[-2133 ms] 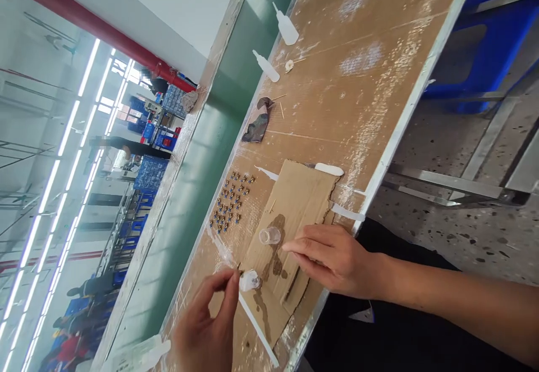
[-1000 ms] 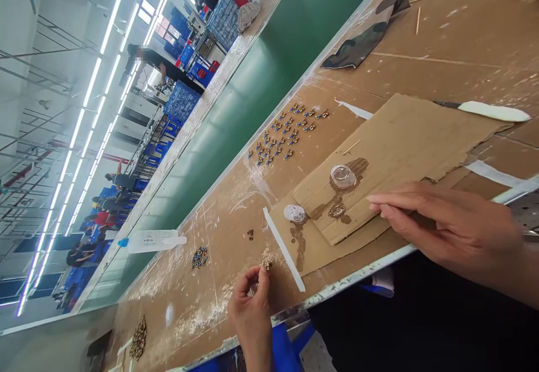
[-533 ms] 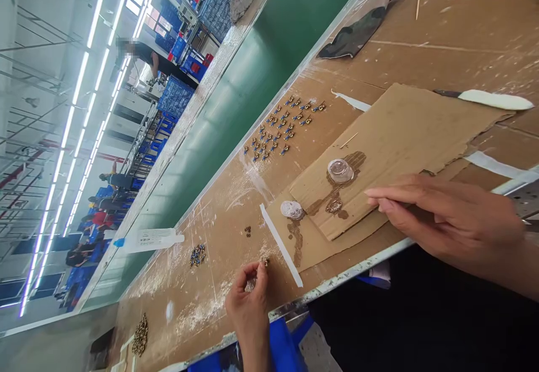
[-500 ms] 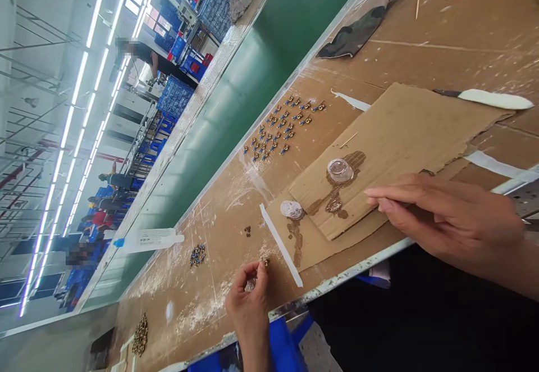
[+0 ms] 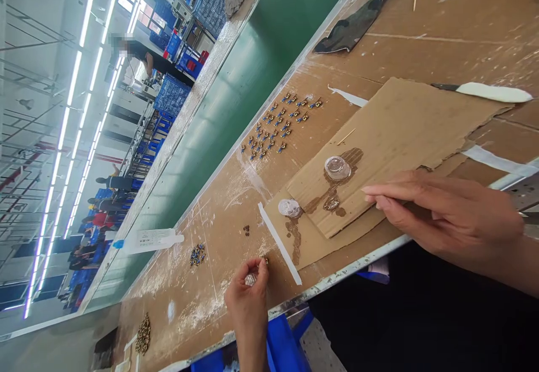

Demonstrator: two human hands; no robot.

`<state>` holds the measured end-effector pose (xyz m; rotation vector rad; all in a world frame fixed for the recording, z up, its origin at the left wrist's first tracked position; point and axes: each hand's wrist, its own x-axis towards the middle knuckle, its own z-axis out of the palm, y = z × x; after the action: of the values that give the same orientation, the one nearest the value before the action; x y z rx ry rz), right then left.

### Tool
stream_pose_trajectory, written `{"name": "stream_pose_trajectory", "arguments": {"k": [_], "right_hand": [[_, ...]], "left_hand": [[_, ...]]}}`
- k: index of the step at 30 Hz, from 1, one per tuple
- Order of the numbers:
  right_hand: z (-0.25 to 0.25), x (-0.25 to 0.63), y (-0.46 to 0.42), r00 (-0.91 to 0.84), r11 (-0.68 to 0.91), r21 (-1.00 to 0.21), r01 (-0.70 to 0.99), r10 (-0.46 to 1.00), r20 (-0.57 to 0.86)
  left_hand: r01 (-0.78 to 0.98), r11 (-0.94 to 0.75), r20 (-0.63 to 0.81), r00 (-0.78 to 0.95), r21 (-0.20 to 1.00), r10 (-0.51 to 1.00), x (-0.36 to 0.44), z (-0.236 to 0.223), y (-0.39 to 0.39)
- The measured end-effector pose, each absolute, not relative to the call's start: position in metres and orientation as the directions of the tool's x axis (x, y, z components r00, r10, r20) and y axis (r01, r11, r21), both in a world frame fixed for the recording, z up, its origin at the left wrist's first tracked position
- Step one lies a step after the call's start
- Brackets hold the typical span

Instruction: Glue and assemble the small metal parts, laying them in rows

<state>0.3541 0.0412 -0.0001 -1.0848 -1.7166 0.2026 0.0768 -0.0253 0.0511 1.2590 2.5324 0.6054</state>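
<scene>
In the head view, our left hand (image 5: 248,289) pinches a small brassy part (image 5: 266,260) beside the white tape strip (image 5: 279,244). Our right hand (image 5: 446,210) brings thumb and forefinger together over the cardboard (image 5: 421,116); we cannot tell whether they hold anything. A loose pinch could drop the part; a low sweep could tip the clear cup (image 5: 337,168).

my left hand (image 5: 247,297): bare, wrist too | my right hand (image 5: 448,210): bare, wrist too | my clothing (image 5: 415,316), near side: black
</scene>
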Motion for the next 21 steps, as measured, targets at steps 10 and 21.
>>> {"name": "stream_pose_trajectory", "arguments": {"k": [10,21], "right_hand": [[-0.001,0.352,0.039,-0.024,0.583,-0.617,0.528,0.737,0.676],[0.006,0.347,0.03,-0.02,0.68,-0.65,0.338,0.696,0.718]], "left_hand": [[0.831,0.458,-0.085,-0.456,0.314,0.886,0.076,0.059,-0.015],[0.789,0.396,0.071,-0.481,0.47,0.874,0.088,0.063,-0.034]]}}
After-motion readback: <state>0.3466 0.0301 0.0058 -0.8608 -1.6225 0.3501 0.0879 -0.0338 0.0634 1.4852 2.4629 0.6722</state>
